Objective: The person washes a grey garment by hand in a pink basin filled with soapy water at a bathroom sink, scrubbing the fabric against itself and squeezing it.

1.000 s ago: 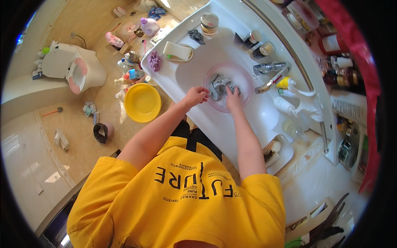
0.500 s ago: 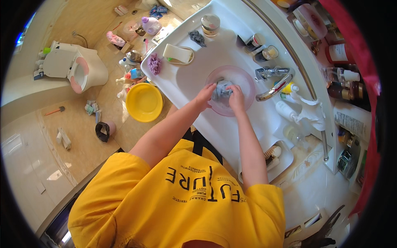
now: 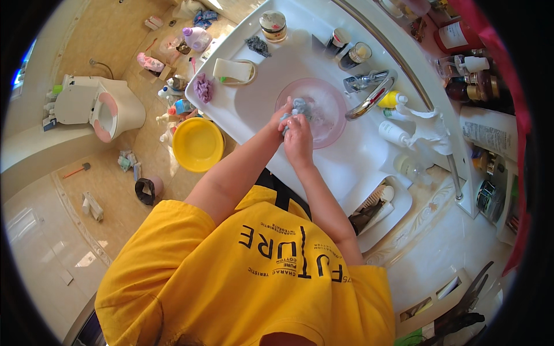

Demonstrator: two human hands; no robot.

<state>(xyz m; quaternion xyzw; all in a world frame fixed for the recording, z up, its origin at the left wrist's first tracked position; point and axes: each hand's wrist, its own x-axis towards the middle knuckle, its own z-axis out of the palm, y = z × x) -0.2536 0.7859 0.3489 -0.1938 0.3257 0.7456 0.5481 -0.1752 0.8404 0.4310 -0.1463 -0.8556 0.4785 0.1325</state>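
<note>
Over the near left side of the pink basin [image 3: 333, 134], a blue-grey cloth [image 3: 300, 108] bunched between left hand [image 3: 276, 123] and right hand [image 3: 298, 137], with fingers of both closed tightly around it: one wad jutting past the fingers on the far side, another fold visible between the palms. Whether touching the foamy water [image 3: 321, 118], impossible to tell.

On the floor at left, one waste bin [image 3: 157, 183] lined in black, then one yellow basin [image 3: 198, 144]. On the far left of the white sink [image 3: 323, 173], one purple puff [image 3: 203, 87], one oval dish [image 3: 253, 74] bearing a white block [image 3: 232, 70], one dark mesh scrubber [image 3: 257, 46] just beside one lidded jar [image 3: 273, 26]. Inside the pink basin, water with white suds. Farther right, two dark jars [image 3: 355, 55] side by side, near one metal tap [image 3: 369, 82]. At near right, one white tray [image 3: 402, 209] holding one tan brush [image 3: 372, 197] among other items too jumbled to count.
</note>
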